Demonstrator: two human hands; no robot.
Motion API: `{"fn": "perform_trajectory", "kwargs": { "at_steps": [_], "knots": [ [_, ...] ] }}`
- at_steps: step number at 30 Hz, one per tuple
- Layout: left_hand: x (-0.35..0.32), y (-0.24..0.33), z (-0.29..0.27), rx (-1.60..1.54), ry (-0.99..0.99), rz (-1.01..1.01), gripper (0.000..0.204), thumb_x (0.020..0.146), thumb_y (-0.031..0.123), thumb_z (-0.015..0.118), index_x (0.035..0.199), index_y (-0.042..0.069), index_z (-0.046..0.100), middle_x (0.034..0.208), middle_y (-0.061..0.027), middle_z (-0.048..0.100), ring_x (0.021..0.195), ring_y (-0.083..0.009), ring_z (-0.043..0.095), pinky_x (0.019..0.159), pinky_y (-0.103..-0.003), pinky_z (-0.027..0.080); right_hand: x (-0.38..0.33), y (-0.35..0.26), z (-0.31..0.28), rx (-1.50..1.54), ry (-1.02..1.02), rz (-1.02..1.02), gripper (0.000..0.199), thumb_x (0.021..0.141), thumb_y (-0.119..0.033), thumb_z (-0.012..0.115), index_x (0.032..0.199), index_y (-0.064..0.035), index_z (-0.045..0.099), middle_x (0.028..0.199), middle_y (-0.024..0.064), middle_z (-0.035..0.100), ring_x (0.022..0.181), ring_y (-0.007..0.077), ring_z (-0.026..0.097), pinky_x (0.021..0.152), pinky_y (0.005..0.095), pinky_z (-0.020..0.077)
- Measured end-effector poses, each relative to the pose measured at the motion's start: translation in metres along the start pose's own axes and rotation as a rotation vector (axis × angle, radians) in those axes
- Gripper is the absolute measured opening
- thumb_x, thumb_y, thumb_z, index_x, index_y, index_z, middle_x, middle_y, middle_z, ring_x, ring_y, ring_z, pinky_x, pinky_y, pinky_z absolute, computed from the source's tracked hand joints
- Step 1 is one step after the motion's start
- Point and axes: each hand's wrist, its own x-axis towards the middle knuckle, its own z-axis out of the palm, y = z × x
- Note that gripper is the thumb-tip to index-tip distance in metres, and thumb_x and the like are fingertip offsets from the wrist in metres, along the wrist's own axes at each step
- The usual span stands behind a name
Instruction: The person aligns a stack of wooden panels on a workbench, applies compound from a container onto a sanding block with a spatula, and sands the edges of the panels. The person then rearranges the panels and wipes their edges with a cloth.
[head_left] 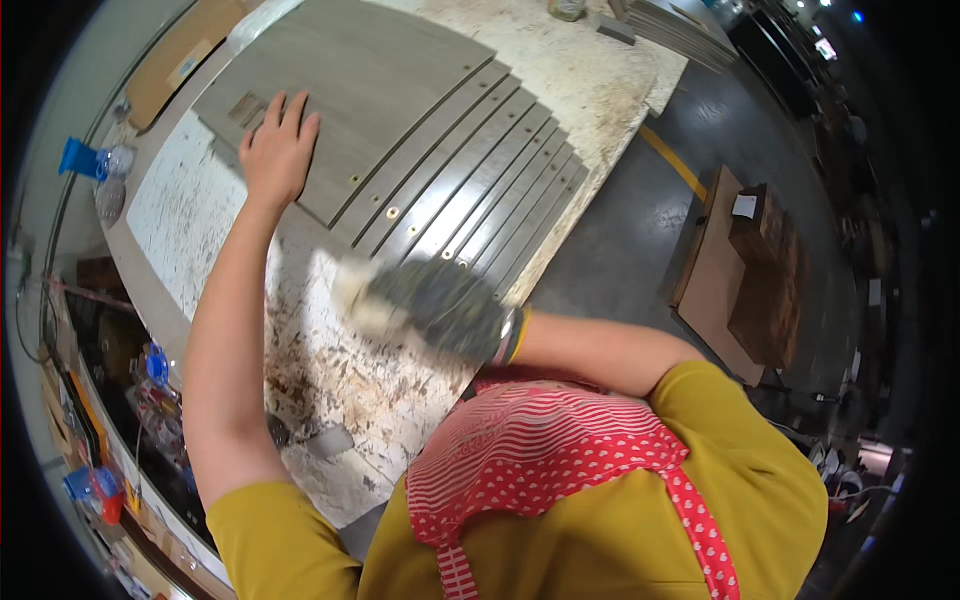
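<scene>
My left hand [279, 150] is bare and lies flat with its fingers spread on the topmost grey wood-grain panel [350, 80]. Beneath that panel, several more panels [480, 180] are fanned out in steps to the right, small brass-coloured fittings showing along their exposed edges. My right hand [440, 305], in a dark grey glove, is blurred by motion just below the near ends of the panels. Its fingers are closed round a whitish cloth [365, 300], also smeared, so its exact shape is hard to see.
The panels rest on a white worktable [330, 380] stained with brown marks. A small translucent block [330, 441] sits near its front edge. More panels [680, 30] are stacked at the far right. Brown cardboard [735, 280] stands on the floor to the right; blue-capped bottles [85, 160] are at left.
</scene>
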Motion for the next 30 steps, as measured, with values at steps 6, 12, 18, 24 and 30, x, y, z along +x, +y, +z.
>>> {"fn": "perform_trajectory", "kwargs": {
  "at_steps": [6,12,18,24,30],
  "knots": [
    [-0.006,-0.001,-0.006,0.030,-0.099,-0.061,0.046,0.095,0.041,0.034,0.137,0.022,0.041,0.145,-0.0079,0.033,0.129,-0.0253,0.037,0.107,-0.047,0.019,0.013,-0.004,-0.047,0.166,-0.053,0.020,0.030,0.085,-0.021,0.056,0.114,-0.0142,0.056,0.100,0.0064,0.061,0.083,0.0190,0.059,0.068,0.0310,0.0478],
    [0.002,0.003,-0.006,0.062,-0.135,-0.036,0.047,0.097,0.041,0.030,0.138,0.020,0.038,0.147,-0.0084,0.031,0.131,-0.0254,0.034,0.108,-0.048,0.018,0.027,0.048,-0.145,1.114,-0.033,0.631,0.019,0.086,-0.020,0.055,0.104,-0.0165,0.057,0.090,-0.0020,0.060,0.054,0.0070,0.053,0.040,0.0205,0.0435],
    [0.006,-0.001,-0.004,0.091,-0.128,-0.052,0.048,0.097,0.041,0.029,0.139,0.020,0.036,0.146,-0.0085,0.030,0.131,-0.0255,0.034,0.108,-0.049,0.017,0.018,0.115,-0.294,0.064,0.445,0.260,0.030,0.085,-0.021,0.054,0.111,-0.0055,0.055,0.098,0.0135,0.059,0.091,0.0254,0.058,0.079,0.0348,0.0498],
    [-0.003,-0.001,-0.009,0.070,-0.122,-0.054,0.048,0.096,0.042,0.031,0.139,0.021,0.037,0.146,-0.0076,0.031,0.131,-0.0251,0.034,0.109,-0.047,0.018,0.005,0.070,-0.164,-0.628,0.510,-0.026,0.032,0.091,-0.017,0.047,0.120,-0.0040,0.051,0.104,0.0100,0.059,0.093,0.0196,0.058,0.085,0.0294,0.0485],
    [0.000,-0.002,0.000,0.061,-0.097,-0.049,0.047,0.096,0.042,0.032,0.138,0.022,0.039,0.146,-0.0080,0.032,0.131,-0.0249,0.034,0.108,-0.047,0.018,-0.017,0.065,-0.065,0.743,0.557,-0.087,0.035,0.072,-0.010,0.066,0.105,-0.0008,0.056,0.100,0.0084,0.059,0.091,0.0109,0.058,0.081,0.0264,0.0512]
  ]
}}
